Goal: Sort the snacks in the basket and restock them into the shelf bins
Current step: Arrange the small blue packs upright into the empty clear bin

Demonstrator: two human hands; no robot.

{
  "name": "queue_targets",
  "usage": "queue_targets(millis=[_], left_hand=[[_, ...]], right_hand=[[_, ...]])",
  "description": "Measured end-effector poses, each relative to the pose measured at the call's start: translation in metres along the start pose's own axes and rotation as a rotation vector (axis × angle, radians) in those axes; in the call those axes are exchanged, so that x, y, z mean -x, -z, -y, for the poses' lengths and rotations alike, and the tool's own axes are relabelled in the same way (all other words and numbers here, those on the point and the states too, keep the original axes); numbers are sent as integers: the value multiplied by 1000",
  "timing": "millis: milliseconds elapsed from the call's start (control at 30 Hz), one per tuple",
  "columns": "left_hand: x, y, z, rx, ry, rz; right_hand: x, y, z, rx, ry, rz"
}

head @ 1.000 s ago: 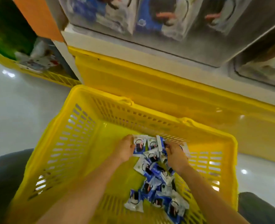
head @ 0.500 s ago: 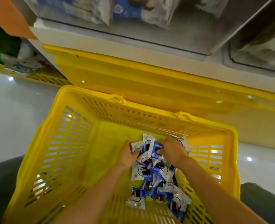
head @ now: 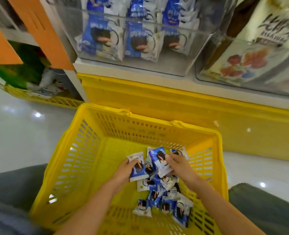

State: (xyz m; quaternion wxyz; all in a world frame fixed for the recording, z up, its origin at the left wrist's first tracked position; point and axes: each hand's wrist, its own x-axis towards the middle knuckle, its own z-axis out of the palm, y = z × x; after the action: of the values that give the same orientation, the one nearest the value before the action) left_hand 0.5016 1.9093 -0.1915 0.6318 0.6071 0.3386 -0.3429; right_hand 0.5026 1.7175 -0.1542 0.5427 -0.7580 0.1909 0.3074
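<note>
1. Left hand (head: 123,170) gripping one packet (head: 137,167), far middle of basket (head: 69,150)
2. Right hand (head: 179,167) pinching second packet (head: 159,160) just beside it
3. Pile (head: 162,200) loose on basket floor, near right
4. Judged best: lift both clear of pile, keep grips firm on slippery wrap, stand upright in matching bin (head: 140,68) far above, faces forward

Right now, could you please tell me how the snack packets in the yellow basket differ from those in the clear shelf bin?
The basket packets lie in a loose heap at all angles; the bin packets stand upright in a row, facing forward. The left hand and right hand each grip a basket packet; the bin packets sit untouched behind a clear wall. Both share the blue-and-white wrapper.
</note>
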Motion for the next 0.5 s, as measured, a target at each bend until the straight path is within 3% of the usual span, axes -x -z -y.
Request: queue_targets(millis=[100, 233, 333, 433, 500], left_hand=[[23, -7, 1, 224, -25, 175], [46, -8, 4, 154, -119, 305], [52, -6, 6, 20, -205, 242], [51, 1, 7, -27, -198, 153], [48, 3, 6, -37, -187, 141]], right_hand=[[14, -25, 3, -122, 24, -47], [31, -50, -2, -46, 172, -206], [41, -48, -12, 62, 243, -193], [37, -28, -35, 268, 140, -274], [27, -14, -52, 469, 80, -226]])
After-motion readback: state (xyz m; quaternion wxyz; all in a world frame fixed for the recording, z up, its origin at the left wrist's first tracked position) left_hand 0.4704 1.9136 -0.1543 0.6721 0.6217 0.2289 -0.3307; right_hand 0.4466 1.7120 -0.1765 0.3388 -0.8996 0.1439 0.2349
